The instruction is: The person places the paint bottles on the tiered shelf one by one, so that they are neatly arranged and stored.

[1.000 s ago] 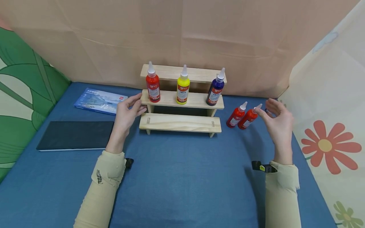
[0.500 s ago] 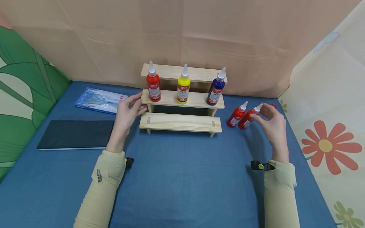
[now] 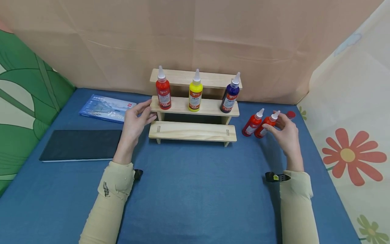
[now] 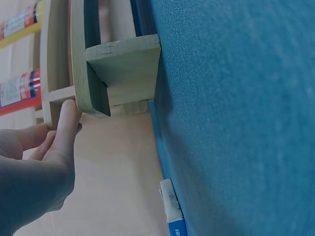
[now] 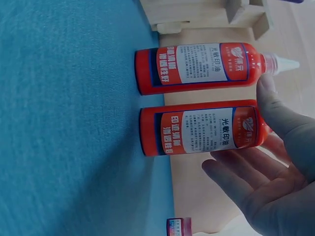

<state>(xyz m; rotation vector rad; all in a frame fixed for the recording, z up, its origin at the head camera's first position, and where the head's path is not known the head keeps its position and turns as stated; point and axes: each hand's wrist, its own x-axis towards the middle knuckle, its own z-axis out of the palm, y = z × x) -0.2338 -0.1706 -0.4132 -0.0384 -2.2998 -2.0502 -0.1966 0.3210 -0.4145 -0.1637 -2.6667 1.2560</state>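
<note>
My left hand (image 3: 135,122) holds the left end of the middle step of a three-tier wooden shelf (image 3: 192,130), thumb and fingers at the plank's edge. On that step stand a red bottle (image 3: 163,93), a yellow bottle (image 3: 195,95) and a dark blue bottle (image 3: 230,98), all with white nozzle caps. Right of the shelf, two more red ink bottles stand upright side by side. My right hand (image 3: 286,135) has its thumb and fingers around the upper part of the right one (image 5: 206,129); the left one (image 5: 202,68) stands beside the thumb.
A small red-lidded container (image 3: 290,115) stands behind my right hand. On the left lie a blue flat box (image 3: 105,107) and a black notebook (image 3: 80,145). The blue cloth (image 3: 198,196) stretches in front of the shelf; a paper-covered wall rises behind.
My right hand has moved left and slightly forward onto the right-hand red bottle, uncovering the red-lidded container. My left hand stays at the shelf.
</note>
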